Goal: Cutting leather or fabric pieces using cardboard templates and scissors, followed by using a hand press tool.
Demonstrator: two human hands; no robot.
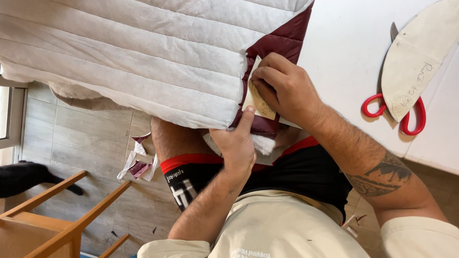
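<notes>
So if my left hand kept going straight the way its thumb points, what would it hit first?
Probably the small paper pattern that the thumb of the left hand already touches, then the right hand pressing it on the quilted fabric.

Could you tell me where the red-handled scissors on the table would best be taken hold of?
Probably by the red handle loops. The scissors lie flat on the white table, and a cardboard pattern piece covers most of the blades, with only the tip showing past it. The loops stick out towards the table's near edge, so fingers coming from that side would reach them without shifting the pattern.
</notes>
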